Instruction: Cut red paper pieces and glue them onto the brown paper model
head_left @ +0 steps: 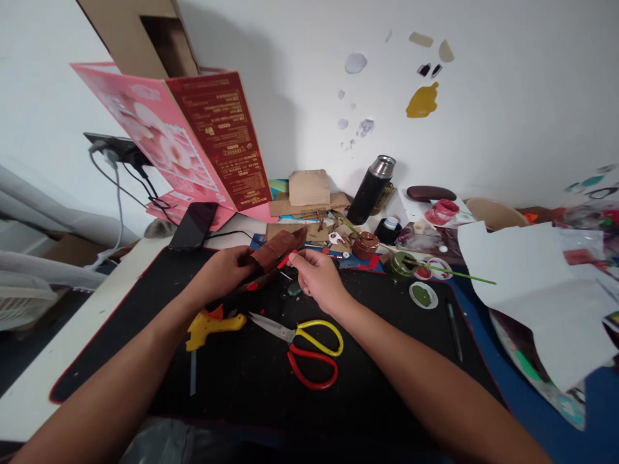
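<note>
My left hand (226,267) is closed around a brown, box-like craft piece (275,251) with a dark lower edge and a red spot on it. A small red strip (285,259) is pinched between the thumb and fingers of my right hand (316,278), close against the craft piece's side. Below my hands, scissors (294,338) with one yellow and one red handle lie spread on the black mat (251,406). To their left rests a yellow glue gun (213,327) with a pale glue stick (193,374) sticking out.
A phone (194,225) lies at the back left before a pink and red carton (213,142). Behind my hands are cardboard scraps (309,188), a black flask (370,193) and a brown paint jar (366,245). Right of them are a green paint jar (401,264), a pen (454,330) and white paper (527,283).
</note>
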### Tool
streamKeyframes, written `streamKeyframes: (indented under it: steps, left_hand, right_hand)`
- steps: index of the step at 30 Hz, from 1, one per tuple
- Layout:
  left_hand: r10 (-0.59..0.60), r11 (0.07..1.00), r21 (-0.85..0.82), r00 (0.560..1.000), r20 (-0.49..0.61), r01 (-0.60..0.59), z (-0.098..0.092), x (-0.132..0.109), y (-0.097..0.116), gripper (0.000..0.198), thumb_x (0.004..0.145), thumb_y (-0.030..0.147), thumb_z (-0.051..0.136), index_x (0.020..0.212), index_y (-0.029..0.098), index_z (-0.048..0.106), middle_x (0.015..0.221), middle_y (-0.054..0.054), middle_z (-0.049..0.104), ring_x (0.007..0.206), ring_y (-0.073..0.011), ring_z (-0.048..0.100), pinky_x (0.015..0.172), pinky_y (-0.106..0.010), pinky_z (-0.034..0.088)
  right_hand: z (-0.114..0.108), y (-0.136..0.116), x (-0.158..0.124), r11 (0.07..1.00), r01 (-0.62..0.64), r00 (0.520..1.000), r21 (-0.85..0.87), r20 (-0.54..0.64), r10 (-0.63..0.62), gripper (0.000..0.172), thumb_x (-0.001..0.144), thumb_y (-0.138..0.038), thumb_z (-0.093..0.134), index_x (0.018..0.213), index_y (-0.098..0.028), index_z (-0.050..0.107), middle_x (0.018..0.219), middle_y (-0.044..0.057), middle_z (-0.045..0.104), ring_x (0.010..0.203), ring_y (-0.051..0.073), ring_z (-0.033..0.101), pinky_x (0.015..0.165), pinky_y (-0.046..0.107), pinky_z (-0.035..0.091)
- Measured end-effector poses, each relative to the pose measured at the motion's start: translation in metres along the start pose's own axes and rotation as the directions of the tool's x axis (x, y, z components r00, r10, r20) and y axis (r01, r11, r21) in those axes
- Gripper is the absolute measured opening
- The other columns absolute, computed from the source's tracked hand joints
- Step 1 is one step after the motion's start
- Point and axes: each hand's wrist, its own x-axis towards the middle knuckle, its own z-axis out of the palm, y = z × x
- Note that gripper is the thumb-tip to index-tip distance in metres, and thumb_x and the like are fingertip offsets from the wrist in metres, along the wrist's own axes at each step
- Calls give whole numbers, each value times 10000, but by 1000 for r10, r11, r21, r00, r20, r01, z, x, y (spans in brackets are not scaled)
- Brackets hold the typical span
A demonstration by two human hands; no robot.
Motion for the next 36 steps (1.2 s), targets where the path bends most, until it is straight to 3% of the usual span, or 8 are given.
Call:
streamKeyframes:
  steps: [8, 14, 26, 36]
  left_hand:
    - [6, 996, 90, 1000, 13, -7, 0, -3, 5, 286, 841, 481, 526, 819, 236, 672, 781, -48, 762, 697, -238, 671, 652, -319, 443]
    - [8, 1000, 24, 999, 38, -9, 5, 0, 3, 343, 842, 504, 537, 895, 224, 728, 851, -54, 791, 748, -246, 696, 681, -321, 459]
    - [3, 1000, 27, 997, 73, -5, 11, 2, 1, 313, 830, 484, 550, 861, 229, 729, 808, -61, 770, 750, -256, 692, 689, -345, 460]
    - [7, 998, 67, 998, 63, -12, 11, 1, 1, 303, 833, 453, 550, 903, 228, 739, 842, -61, 790, 757, -255, 704, 686, -336, 460]
  right_hand:
    - [-2, 3, -1, 997, -48, 999, 59, 1, 48, 362, 835, -541, 763, 774, -207, 635, 394, -119, 377, 324, 72, 304, 357, 213, 149]
    - [0, 4, 1, 989, -91, 996, 118, 1, 91, 331, 841, -496, 769, 771, -200, 640, 414, -127, 362, 327, 63, 306, 363, 209, 141]
    - [0, 5, 1, 982, -143, 987, 120, -53, 150, 245, 900, -371, 713, 746, -199, 631, 410, -116, 363, 333, 67, 304, 357, 205, 132]
    - [0, 8, 1, 979, -151, 986, 136, -51, 159, 268, 887, -406, 734, 753, -198, 630, 424, -121, 368, 338, 61, 314, 364, 204, 129]
